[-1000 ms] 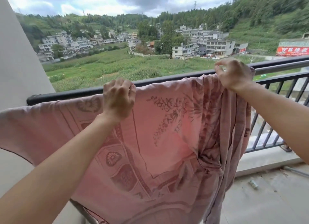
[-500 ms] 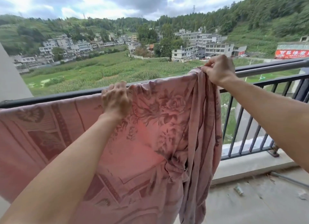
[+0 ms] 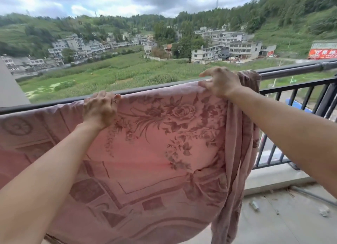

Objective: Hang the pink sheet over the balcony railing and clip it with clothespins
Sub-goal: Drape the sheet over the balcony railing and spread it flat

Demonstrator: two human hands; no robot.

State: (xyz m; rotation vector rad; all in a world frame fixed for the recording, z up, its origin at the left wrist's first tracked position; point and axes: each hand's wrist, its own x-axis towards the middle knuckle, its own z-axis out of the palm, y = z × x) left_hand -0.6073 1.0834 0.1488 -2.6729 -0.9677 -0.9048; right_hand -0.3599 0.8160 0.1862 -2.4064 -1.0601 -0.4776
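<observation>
While the pink sheet (image 3: 164, 143) is hanging down this side of the railing (image 3: 45, 105), its long axis is running along the rail. The left grip (image 3: 100, 109) is clutching the top edge at the rail. The right grip (image 3: 220, 83), nearer the bunched end further along, is pinching it; that bunch is probably needing spreading next.

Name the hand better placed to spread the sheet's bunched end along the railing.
Right. The right hand is beside the bunched folds on the railing; the left hand grips the pink sheet where it's flat.
</observation>
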